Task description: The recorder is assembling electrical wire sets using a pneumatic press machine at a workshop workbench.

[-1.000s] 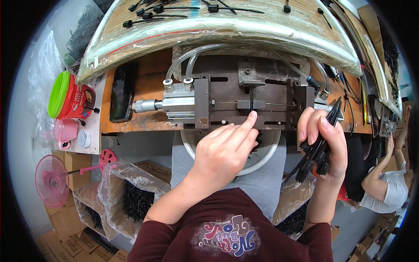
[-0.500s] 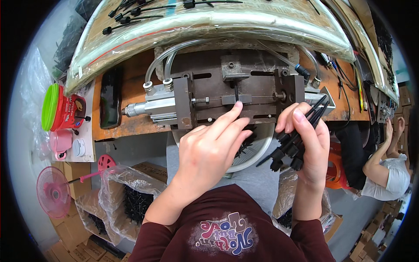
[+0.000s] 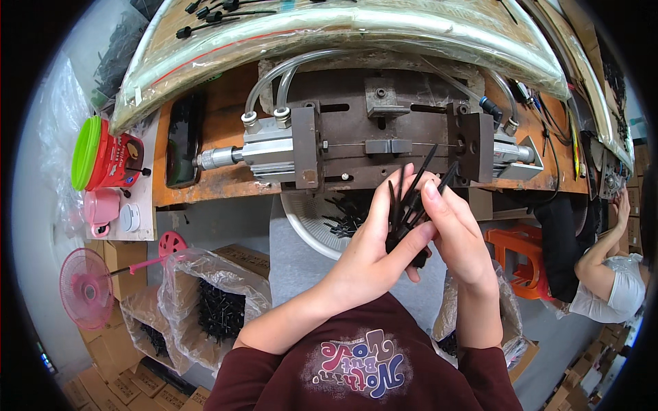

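My two hands meet in front of the metal clamping fixture (image 3: pixel 353 127), around a bunch of black plastic cable ties (image 3: pixel 419 188) with chunky heads. The thin tails point up and away from me; most of the heads are hidden behind my fingers. My left hand (image 3: pixel 377 246) is closed around the bunch from the left, near the heads. From the other side my right hand (image 3: pixel 462 240) closes on it, thumb and fingers against the ties. Just beyond my fingertips, the small grey block (image 3: pixel 388 146) at the fixture's middle holds no tie that I can see.
Air cylinders with clear hoses flank the fixture on the wooden bench (image 3: pixel 229 186). A white basket (image 3: pixel 301 229) of black parts sits below. Plastic-lined boxes (image 3: pixel 257 291), a pink fan (image 3: pixel 86 288) and a red bucket (image 3: pixel 120 161) stand left; an orange stool (image 3: pixel 517 250) and another person (image 3: pixel 606 288) are right.
My left hand has left the fixture's middle block and come back to the bunch in my right hand. The black tie seen in the block is gone from it. My right hand has moved inward.
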The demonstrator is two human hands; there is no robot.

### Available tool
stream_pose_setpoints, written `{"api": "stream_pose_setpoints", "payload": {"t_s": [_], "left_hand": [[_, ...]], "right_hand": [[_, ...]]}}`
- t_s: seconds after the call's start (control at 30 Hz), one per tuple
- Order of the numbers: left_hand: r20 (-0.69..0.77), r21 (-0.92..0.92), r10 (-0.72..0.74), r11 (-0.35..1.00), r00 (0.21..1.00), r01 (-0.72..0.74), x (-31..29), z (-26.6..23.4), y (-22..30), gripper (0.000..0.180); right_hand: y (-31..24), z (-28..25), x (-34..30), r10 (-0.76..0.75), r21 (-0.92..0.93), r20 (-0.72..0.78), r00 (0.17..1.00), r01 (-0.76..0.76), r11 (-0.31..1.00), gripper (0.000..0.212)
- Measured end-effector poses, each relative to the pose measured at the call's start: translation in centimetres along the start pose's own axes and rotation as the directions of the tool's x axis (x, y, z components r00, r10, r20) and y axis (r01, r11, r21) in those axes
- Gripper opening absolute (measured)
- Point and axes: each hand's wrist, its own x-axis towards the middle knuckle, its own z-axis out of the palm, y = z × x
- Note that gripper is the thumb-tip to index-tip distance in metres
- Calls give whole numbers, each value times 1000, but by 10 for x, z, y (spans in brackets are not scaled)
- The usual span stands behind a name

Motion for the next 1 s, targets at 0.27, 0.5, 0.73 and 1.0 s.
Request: {"api": "stream_pose_setpoints", "payload": {"t_s": [0.27,0.5,0.73,1.0], "left_hand": [[-14,-86,-11,996,1000,9,-4,-5,3,59],[-80,-258,-56,966,995,33,-7,-9,2,45],[-83,-254,48,965,995,-68,-9,-9,-7,42],[-179,-10,142,989,974,-146,-7,-5,-8,37]], "right_hand": [[4,0,-1,-395,-600,-67,916,279,750,26],[16,6,-21,-648,-641,-103,755,448,624,59],[15,15,-34,-722,-858,125,680,440,266,53],[19,21,-29,-727,-834,145,671,478,275,41]]}}
